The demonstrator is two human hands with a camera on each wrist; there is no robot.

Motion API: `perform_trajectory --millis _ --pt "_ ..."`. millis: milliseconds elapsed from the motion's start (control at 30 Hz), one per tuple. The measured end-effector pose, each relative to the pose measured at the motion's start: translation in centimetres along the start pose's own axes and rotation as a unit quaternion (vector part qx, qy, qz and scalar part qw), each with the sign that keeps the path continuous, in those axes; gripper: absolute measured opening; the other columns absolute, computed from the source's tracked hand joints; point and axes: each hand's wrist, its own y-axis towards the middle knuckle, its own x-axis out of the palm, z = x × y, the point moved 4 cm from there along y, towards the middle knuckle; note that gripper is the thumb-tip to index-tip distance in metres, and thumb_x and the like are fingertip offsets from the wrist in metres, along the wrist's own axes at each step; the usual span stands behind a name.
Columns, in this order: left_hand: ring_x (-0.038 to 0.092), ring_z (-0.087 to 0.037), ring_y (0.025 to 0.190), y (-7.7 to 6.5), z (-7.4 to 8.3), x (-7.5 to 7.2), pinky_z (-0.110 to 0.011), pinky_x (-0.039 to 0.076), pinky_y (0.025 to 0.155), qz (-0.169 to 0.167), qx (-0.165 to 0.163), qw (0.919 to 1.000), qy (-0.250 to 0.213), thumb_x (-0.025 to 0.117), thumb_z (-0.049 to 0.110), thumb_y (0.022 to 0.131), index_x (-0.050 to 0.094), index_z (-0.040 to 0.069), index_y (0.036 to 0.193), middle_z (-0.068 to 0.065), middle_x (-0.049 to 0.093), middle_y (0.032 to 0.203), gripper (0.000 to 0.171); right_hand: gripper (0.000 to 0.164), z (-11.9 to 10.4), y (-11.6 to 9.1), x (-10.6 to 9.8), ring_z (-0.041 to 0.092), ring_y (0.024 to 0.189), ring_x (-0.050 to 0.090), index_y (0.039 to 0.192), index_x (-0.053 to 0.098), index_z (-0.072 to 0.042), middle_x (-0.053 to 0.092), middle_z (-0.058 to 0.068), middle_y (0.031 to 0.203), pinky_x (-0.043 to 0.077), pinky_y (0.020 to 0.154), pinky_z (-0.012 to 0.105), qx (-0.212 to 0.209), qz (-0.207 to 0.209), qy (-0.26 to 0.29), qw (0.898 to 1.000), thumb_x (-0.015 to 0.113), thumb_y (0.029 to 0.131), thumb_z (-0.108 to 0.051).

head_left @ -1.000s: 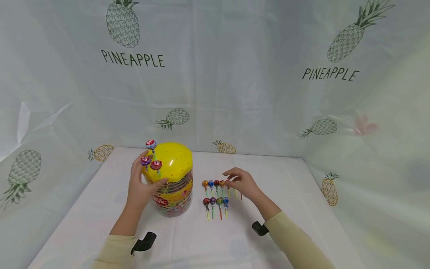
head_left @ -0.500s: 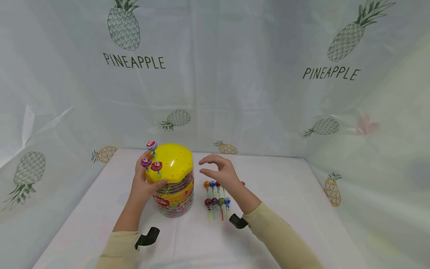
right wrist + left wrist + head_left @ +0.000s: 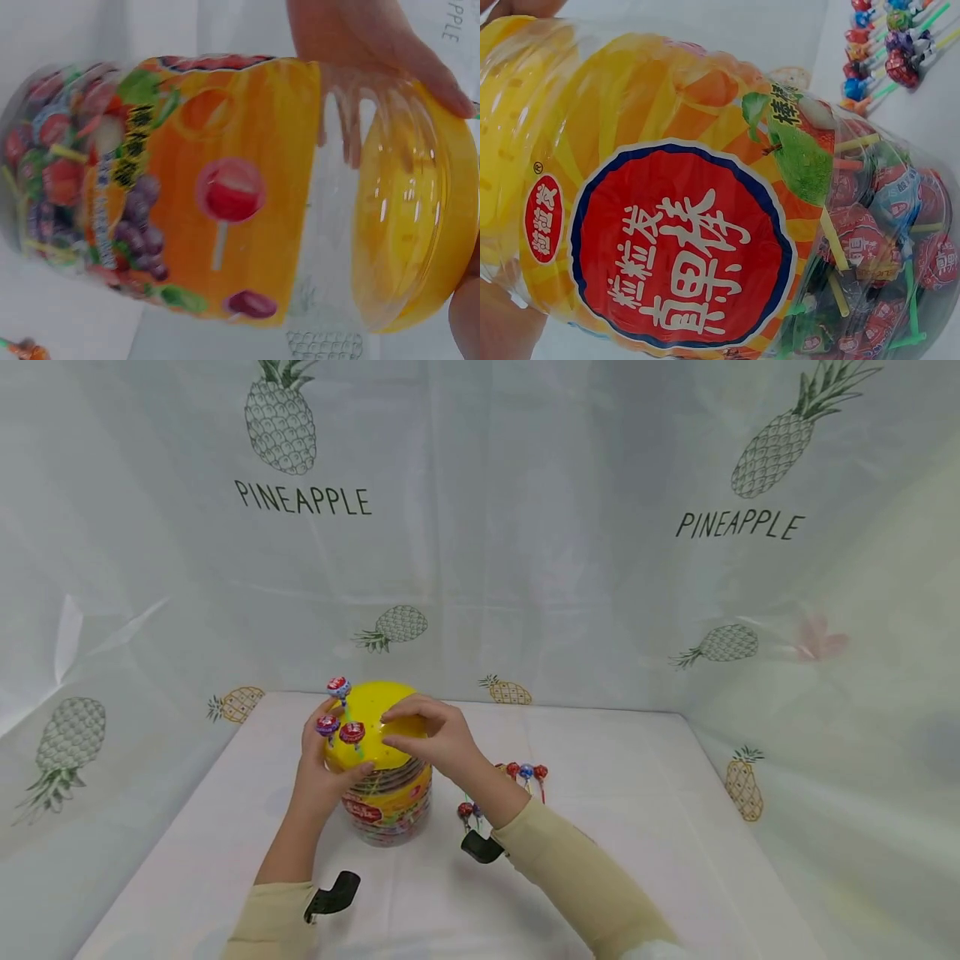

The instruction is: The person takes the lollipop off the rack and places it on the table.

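A clear plastic candy jar (image 3: 388, 810) with a yellow-orange label stands on the table, part-filled with lollipops. My left hand (image 3: 318, 781) grips it at the top, thumb and fingers spread round the yellow lid (image 3: 382, 693). Three wrapped lollipops stand up from the lid's left side, among them a red lollipop (image 3: 352, 732) and a blue-and-red lollipop (image 3: 338, 687). My right hand (image 3: 442, 743) is over the lid's right side, thumb and fingertips apart and close to the red lollipop. Nothing shows between those fingertips.
Several loose lollipops lie in two rows right of the jar, partly behind my right forearm; a red lollipop (image 3: 541, 772) ends the far row. The white table (image 3: 615, 802) meets a pineapple-print curtain (image 3: 570, 568) behind and at both sides.
My right hand has moved left from above the loose lollipops to the jar's lid, fingers parted. The left hand has kept its grip, and the three lollipops in the lid stay put.
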Motion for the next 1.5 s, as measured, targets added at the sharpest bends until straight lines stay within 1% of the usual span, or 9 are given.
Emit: perform_trajectory --millis 200,433,533,600,700,867,1200,1333,1500 --pt "0.029 -0.03 0.139 -0.2 0.1 0.0 -0.053 0.034 0.107 -0.002 0.004 1.0 0.006 0.078 0.017 0.084 0.03 0.021 0.152 -0.001 0.012 0.159 0.084 0.026 0.2 0.8 0.7 0.015 0.105 0.059 0.113 0.067 0.004 0.066 0.016 0.111 0.049 0.097 0.037 0.025 -0.012 -0.01 1.0 0.071 0.087 0.002" --pt "0.021 -0.028 0.142 -0.3 0.0 -0.2 -0.055 0.032 0.108 0.003 0.021 0.9997 0.013 0.078 0.01 0.083 0.035 0.019 0.15 0.002 0.011 0.159 0.08 0.023 0.0 0.9 1.5 0.011 0.105 0.055 0.11 0.07 -0.002 0.067 0.008 0.11 0.05 0.095 0.032 -0.003 -0.037 -0.062 0.997 0.072 0.087 -0.004" --pt "0.021 -0.028 0.142 -0.5 1.2 -0.1 -0.046 0.033 0.109 0.003 0.021 0.9996 0.017 0.076 0.007 0.084 0.036 0.014 0.149 -0.001 0.012 0.159 0.077 0.025 -0.2 1.0 1.9 0.008 0.106 0.053 0.11 0.071 -0.004 0.067 0.004 0.111 0.049 0.094 0.03 -0.014 -0.038 -0.095 0.995 0.075 0.086 -0.008" --pt "0.02 -0.029 0.142 -0.7 2.2 -0.1 -0.045 0.033 0.109 0.002 0.02 0.9997 0.016 0.075 0.006 0.084 0.036 0.011 0.148 -0.003 0.012 0.159 0.075 0.026 -0.3 1.0 2.2 0.007 0.107 0.051 0.11 0.071 -0.005 0.067 0.003 0.11 0.05 0.092 0.028 -0.021 -0.037 -0.113 0.993 0.076 0.085 -0.01" --pt "0.019 -0.029 0.143 -0.7 1.8 0.0 -0.045 0.033 0.109 0.003 0.019 0.9997 0.017 0.076 0.008 0.084 0.037 0.013 0.148 -0.002 0.011 0.159 0.075 0.026 -0.3 1.0 2.3 0.006 0.106 0.051 0.111 0.071 -0.006 0.067 0.001 0.109 0.049 0.092 0.026 -0.025 -0.034 -0.13 0.991 0.076 0.085 -0.011" --pt "0.018 -0.026 0.144 -0.1 -0.6 0.0 -0.05 0.033 0.107 0.008 0.021 0.9995 0.023 0.079 0.009 0.082 0.036 0.02 0.149 0.003 0.01 0.16 0.08 0.026 -0.5 1.0 2.4 0.007 0.108 0.051 0.113 0.071 -0.006 0.066 0.001 0.111 0.049 0.094 0.026 -0.016 -0.035 -0.131 0.991 0.074 0.088 -0.012" --pt "0.023 -0.027 0.142 -0.4 -0.1 -0.1 -0.047 0.034 0.107 0.013 0.008 0.9997 0.018 0.079 0.012 0.082 0.03 0.026 0.153 0.002 0.012 0.158 0.088 0.024 -0.4 0.8 2.0 0.01 0.11 0.053 0.115 0.07 -0.005 0.063 0.001 0.115 0.052 0.09 0.028 0.051 -0.014 -0.063 0.997 0.069 0.092 -0.014" --pt "0.022 -0.028 0.142 -0.4 -0.1 -0.1 -0.052 0.032 0.108 0.014 0.004 0.9998 0.016 0.08 0.011 0.082 0.029 0.027 0.153 0.001 0.012 0.158 0.09 0.024 -0.5 0.8 2.0 0.011 0.11 0.055 0.115 0.069 -0.004 0.064 0.002 0.116 0.052 0.09 0.028 0.065 -0.009 -0.04 0.997 0.068 0.093 -0.012" --pt "0.022 -0.027 0.142 -0.4 -0.2 0.0 -0.055 0.029 0.11 0.013 0.004 0.9998 0.011 0.079 0.011 0.082 0.029 0.025 0.153 0.002 0.012 0.158 0.088 0.024 -0.8 0.6 1.4 0.015 0.108 0.058 0.116 0.067 0.0 0.064 0.007 0.117 0.051 0.092 0.031 0.081 0.048 0.025 0.995 0.065 0.094 -0.009"
